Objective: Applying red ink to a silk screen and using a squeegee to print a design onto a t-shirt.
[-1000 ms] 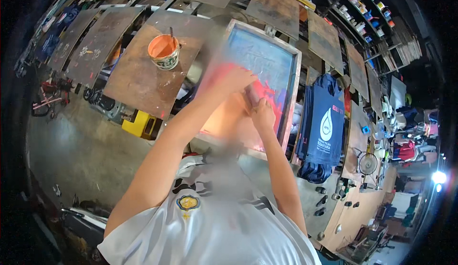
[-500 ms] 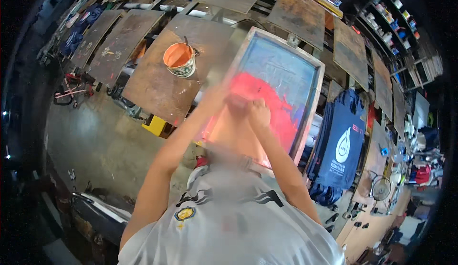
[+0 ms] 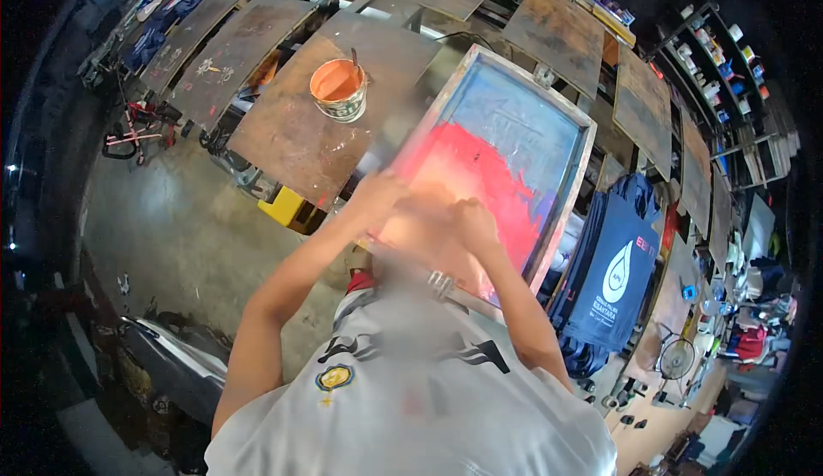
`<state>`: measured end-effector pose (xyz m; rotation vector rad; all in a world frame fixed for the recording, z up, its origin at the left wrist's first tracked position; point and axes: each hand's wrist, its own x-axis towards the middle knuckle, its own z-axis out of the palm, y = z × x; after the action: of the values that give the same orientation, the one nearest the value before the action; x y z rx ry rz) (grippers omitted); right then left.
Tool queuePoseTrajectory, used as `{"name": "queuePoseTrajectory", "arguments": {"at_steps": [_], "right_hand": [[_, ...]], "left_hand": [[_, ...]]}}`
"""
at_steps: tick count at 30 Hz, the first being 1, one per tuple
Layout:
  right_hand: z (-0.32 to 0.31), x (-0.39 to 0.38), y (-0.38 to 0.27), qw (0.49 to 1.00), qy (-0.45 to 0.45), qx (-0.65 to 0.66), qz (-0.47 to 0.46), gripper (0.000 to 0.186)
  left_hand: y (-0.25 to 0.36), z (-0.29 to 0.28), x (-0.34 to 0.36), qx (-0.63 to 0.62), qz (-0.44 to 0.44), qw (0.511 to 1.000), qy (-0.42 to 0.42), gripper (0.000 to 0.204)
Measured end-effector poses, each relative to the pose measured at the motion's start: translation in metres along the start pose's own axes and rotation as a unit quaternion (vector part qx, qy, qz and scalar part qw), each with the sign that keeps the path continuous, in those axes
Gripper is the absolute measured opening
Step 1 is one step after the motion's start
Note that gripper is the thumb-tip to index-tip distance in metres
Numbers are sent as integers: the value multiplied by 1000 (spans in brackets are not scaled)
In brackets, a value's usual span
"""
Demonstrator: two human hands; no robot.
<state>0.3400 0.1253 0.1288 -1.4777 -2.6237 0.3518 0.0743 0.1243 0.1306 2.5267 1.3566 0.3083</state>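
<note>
A wood-rimmed printing screen (image 3: 561, 197) lies in front of me, its mesh blue-grey at the far end. Red-pink ink (image 3: 514, 219) covers much of its middle and near part. My left hand (image 3: 377, 199) is closed at the screen's left side, and my right hand (image 3: 476, 221) is closed over the inked area. Between them runs a squeegee (image 3: 429, 201), blurred and partly hidden by the fingers; both hands grip it. To the left, a bucket (image 3: 347, 109) of orange-red ink with a stirring stick (image 3: 355, 56) stands on a brown board (image 3: 287, 133).
Dark blue printed bags (image 3: 600, 262) hang in a stack right of the screen. More flat boards (image 3: 553, 39) run along the far side. A yellow box (image 3: 281, 210) sits below the left board. A shelf of bottles (image 3: 716, 65) stands far right.
Both hands, with the squeegee between them, have come nearer to my body across the screen. My view has shifted slightly, so the screen and bucket sit a little farther right.
</note>
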Motion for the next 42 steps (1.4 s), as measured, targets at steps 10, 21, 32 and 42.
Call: {"name": "queuePoseTrajectory", "arguments": {"at_steps": [10,21,32,42], "right_hand": [[8,-46,-38,985,145,-92,9,17],[-12,-52,-48,1000,23,2,18,24],[8,3,-22,991,10,81,102,30],[28,4,4,972,-12,91,217,75]], "left_hand": [[26,47,-32,-31,-46,992,116,30],[28,4,-59,-96,-36,994,38,30],[-27,24,24,9,25,999,-41,68],[-52,25,108,-12,190,979,-80,79]]}}
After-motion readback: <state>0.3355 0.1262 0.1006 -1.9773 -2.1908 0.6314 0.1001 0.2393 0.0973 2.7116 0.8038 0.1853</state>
